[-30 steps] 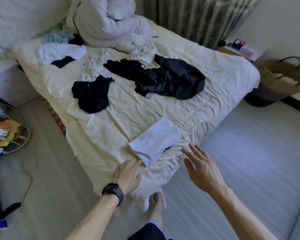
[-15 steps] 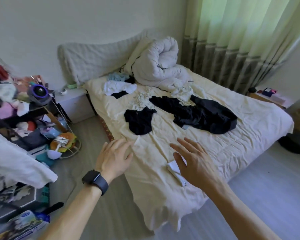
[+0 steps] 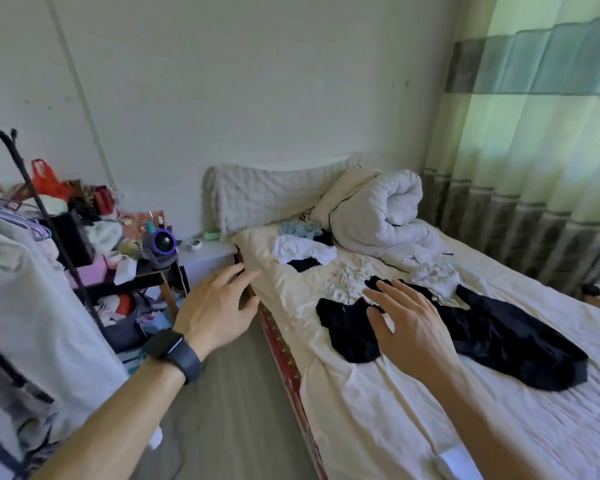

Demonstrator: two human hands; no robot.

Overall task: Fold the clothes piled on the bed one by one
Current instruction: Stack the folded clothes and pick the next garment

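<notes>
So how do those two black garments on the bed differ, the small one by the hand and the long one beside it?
The small black garment is a compact patch, while the long black garment sprawls much farther across the cream sheet. The small one lies nearer the bed's side edge, the long one toward the green striped curtain. Both are black, unfolded, crumpled, and lying loose on the sheet.

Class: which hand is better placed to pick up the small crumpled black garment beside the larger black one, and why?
Probably the right hand: it hovers open, overlapping the small crumpled black garment in view. The left hand, also open, is at the edge of the cream-sheeted bed, farther away.
</notes>
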